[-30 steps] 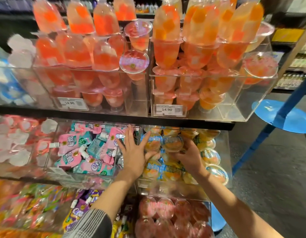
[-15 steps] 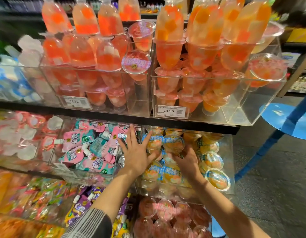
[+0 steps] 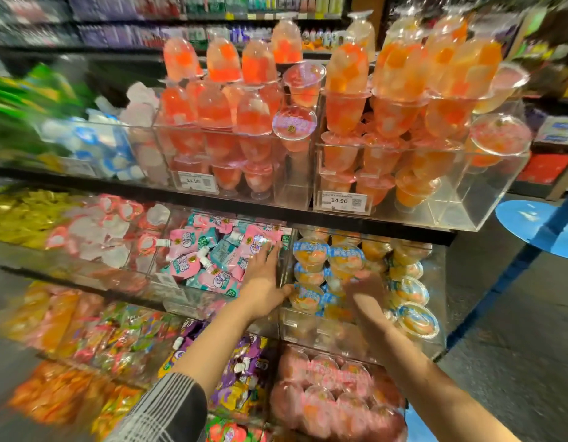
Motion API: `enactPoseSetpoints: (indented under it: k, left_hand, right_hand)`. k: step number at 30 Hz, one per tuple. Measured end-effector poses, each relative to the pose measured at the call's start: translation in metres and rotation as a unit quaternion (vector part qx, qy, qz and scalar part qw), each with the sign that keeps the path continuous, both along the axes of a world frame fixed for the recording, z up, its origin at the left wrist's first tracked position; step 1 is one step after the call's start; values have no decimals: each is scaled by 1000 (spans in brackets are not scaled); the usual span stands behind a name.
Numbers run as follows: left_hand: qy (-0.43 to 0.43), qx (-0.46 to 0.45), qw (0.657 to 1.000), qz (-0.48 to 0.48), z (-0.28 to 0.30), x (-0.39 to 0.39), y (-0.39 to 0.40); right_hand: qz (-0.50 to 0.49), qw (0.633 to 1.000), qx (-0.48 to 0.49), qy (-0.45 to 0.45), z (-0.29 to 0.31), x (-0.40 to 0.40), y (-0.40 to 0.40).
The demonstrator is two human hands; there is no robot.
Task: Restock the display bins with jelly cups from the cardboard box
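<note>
Two hands are reaching into the middle shelf in the head view. Left hand point(image 3: 266, 275) is lying flat with fingers straight and spread, palm against the clear divider between the pouch bin point(image 3: 180, 290) and the cup bin point(image 3: 340, 338), its thumb touching a jelly cup point(image 3: 305, 298). Right hand point(image 3: 365, 290) is blurred; its fingers are lying over the cups in the bin's middle, but whether they are gripping one I cannot tell. Jelly cups point(image 3: 346, 260), orange fruit under blue-printed lids, are piling in the cup bin at right, some on their sides, one point(image 3: 418, 320) leaning at the near right edge. Tall orange cups point(image 3: 346, 100) are standing stacked on the shelf above.
</note>
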State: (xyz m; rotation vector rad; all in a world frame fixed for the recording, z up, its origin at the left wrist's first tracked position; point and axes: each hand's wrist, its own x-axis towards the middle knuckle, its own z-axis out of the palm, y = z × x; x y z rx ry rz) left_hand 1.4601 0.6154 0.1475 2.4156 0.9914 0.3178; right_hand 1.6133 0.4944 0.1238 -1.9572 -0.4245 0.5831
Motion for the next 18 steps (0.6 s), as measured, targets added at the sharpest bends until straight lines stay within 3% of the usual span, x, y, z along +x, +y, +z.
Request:
enactPoseSetpoints:
  k: [3,9,14,18]
  left_hand:
    - [-21,-65,998,-1,3,-46,-9]
    - [7,-64,998,17,0,-182,-33]
    - [29,-75,995,51,3,-315,-67]
    - [61,-87,989,108,-4,-435,-103]
  right_hand:
    - [36,999,-16,13,10,-29,-6]
    - [57,997,-38,19,27,-113,1]
    - [207,977,-39,-19,38,-237,5]
    - [371,928,-31,-17,43,-362,-2]
